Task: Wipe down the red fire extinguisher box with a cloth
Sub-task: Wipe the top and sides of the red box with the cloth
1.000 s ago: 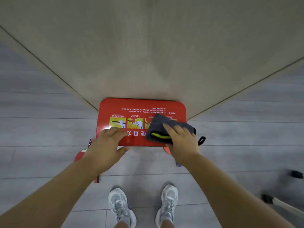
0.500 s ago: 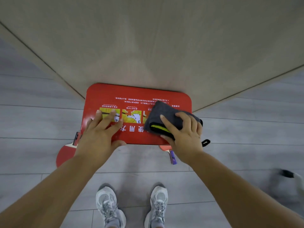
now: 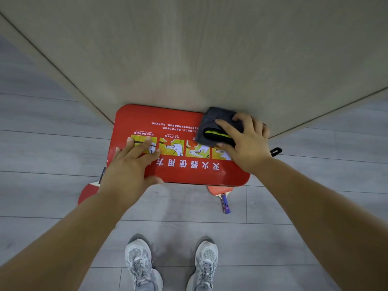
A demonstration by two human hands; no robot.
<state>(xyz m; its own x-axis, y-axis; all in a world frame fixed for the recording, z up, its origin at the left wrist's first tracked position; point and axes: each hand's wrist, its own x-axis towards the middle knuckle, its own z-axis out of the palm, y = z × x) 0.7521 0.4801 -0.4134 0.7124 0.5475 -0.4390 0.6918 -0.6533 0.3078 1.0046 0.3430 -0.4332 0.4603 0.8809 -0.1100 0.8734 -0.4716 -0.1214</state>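
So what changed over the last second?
The right hand slid the cloth from the middle of the box to its far right corner by the wall. The left hand slid further onto the top, flat. Box and paddles stayed put.

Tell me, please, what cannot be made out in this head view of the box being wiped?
All in the head view:
Red box: sides hidden beneath its own lid; far right corner covered by the cloth and right hand.
Instruction panel 4: partly under the left hand.
Red paddle: largely hidden by the left arm and box.
Second paddle: mostly under the box.
Small print: too small to read.
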